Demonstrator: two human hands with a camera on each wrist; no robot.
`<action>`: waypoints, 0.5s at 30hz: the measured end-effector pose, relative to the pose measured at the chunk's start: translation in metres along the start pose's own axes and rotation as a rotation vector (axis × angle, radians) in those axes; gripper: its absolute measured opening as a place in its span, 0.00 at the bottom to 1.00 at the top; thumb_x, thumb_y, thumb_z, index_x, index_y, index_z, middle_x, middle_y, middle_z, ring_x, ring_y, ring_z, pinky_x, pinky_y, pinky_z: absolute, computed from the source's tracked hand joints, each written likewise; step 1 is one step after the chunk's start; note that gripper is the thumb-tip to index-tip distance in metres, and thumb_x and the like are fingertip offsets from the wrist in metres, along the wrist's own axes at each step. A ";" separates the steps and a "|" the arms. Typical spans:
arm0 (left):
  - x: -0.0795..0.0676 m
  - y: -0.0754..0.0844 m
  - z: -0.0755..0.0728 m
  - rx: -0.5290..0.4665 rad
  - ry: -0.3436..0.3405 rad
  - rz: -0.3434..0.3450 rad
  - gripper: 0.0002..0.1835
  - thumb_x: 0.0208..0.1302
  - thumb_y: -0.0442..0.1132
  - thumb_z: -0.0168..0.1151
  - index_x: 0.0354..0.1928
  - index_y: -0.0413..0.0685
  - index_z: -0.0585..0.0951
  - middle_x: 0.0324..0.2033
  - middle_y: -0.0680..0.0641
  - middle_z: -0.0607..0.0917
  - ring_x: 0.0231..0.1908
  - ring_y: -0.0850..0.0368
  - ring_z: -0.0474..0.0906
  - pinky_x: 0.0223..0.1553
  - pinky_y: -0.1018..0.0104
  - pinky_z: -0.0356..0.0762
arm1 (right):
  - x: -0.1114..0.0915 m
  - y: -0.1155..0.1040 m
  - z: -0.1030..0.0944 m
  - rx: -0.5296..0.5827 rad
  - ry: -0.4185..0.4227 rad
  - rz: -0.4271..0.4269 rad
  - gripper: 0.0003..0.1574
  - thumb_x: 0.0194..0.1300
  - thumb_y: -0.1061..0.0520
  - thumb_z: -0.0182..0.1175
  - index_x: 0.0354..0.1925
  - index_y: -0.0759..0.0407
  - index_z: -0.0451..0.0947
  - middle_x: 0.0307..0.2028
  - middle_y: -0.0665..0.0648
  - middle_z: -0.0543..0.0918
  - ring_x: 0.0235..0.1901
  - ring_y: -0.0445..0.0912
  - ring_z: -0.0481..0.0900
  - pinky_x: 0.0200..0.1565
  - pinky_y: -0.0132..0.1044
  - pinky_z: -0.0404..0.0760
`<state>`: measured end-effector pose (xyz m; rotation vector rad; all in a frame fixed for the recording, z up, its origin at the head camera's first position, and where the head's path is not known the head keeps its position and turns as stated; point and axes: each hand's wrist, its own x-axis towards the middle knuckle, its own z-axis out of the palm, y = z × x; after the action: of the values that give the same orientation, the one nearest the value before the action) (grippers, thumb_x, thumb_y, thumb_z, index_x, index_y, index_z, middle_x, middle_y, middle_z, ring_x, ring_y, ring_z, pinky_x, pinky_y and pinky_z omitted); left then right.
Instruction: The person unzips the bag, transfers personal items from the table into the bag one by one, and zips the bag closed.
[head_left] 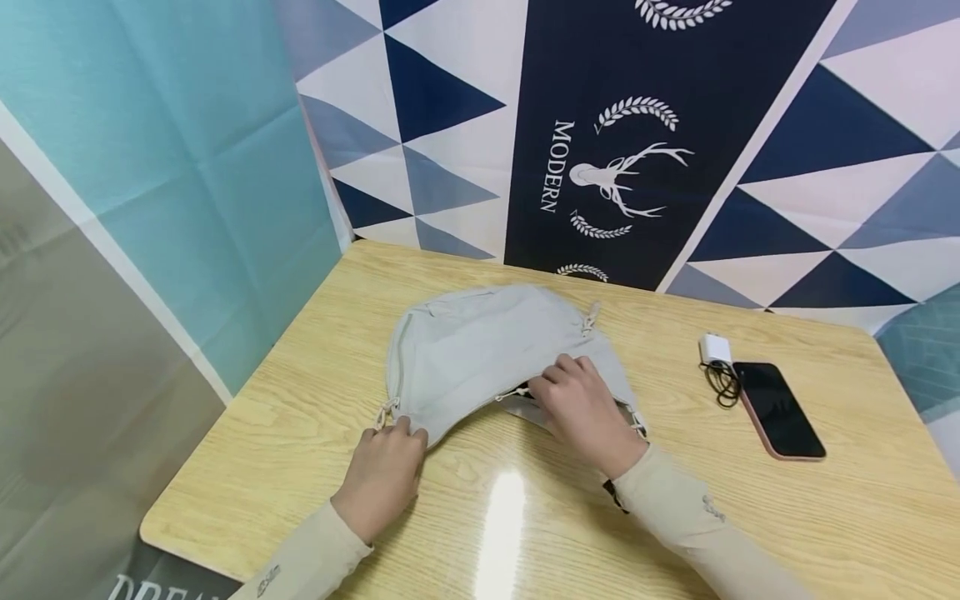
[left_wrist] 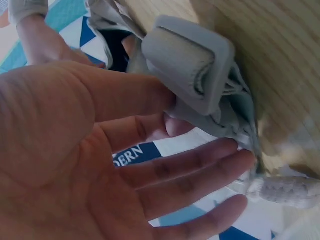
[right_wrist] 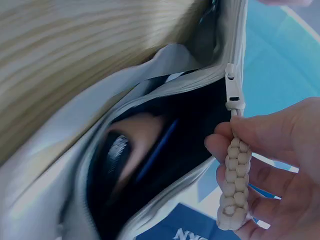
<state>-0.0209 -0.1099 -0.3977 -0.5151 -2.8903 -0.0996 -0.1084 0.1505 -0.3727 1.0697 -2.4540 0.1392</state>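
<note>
A light grey, crescent-shaped bag [head_left: 487, 342] lies on the wooden table between both hands. My left hand [head_left: 386, 475] pinches the bag's left corner between thumb and fingers, right beside a grey plastic strap buckle [left_wrist: 220, 65]; its other fingers are loosely extended. My right hand [head_left: 581, 408] is at the bag's near edge, with thumb and forefinger pinching the braided cord pull [right_wrist: 235, 175] below a zipper slider [right_wrist: 232, 85]. The zipper stands unzipped there, showing a dark interior [right_wrist: 195, 120]. Inside lie a tan item with a black part [right_wrist: 117, 155] and something with a blue edge.
Right of the bag, a black-screened phone [head_left: 780, 412] lies on the table [head_left: 300, 392], next to a white charger plug [head_left: 715, 347] and a coiled black cable [head_left: 722, 383]. Patterned cloth [head_left: 450, 108] hangs behind the table's far edge, and teal cloth [head_left: 187, 167] hangs to the left.
</note>
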 end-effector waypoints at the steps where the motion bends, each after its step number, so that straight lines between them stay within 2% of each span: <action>1: -0.001 -0.001 0.000 0.001 0.007 0.003 0.11 0.43 0.30 0.77 0.28 0.41 0.82 0.24 0.44 0.79 0.23 0.50 0.81 0.24 0.55 0.77 | -0.003 0.003 -0.001 0.003 -0.002 0.013 0.13 0.49 0.69 0.74 0.26 0.55 0.80 0.25 0.52 0.82 0.29 0.49 0.70 0.33 0.40 0.64; 6: -0.001 -0.004 0.000 0.014 0.041 0.031 0.09 0.44 0.27 0.74 0.25 0.41 0.81 0.23 0.45 0.78 0.22 0.51 0.80 0.22 0.57 0.75 | -0.015 0.012 -0.002 0.007 -0.014 0.025 0.12 0.50 0.60 0.78 0.29 0.55 0.82 0.28 0.52 0.83 0.29 0.49 0.71 0.33 0.40 0.65; 12: -0.002 -0.002 0.001 -0.008 0.039 0.042 0.09 0.44 0.27 0.75 0.25 0.40 0.81 0.23 0.44 0.79 0.21 0.51 0.79 0.21 0.57 0.75 | -0.023 0.021 -0.004 -0.006 0.001 0.067 0.07 0.58 0.61 0.72 0.28 0.55 0.83 0.26 0.52 0.83 0.27 0.49 0.71 0.31 0.40 0.66; 15: -0.002 0.000 0.002 -0.006 0.037 0.047 0.10 0.42 0.27 0.76 0.25 0.40 0.82 0.24 0.43 0.79 0.21 0.51 0.80 0.21 0.57 0.76 | -0.027 0.025 -0.006 -0.009 -0.013 0.086 0.07 0.58 0.61 0.72 0.27 0.55 0.83 0.25 0.52 0.83 0.27 0.49 0.71 0.31 0.41 0.66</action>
<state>-0.0196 -0.1107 -0.3999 -0.5752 -2.8412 -0.1093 -0.1086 0.1875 -0.3767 0.9649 -2.5109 0.1477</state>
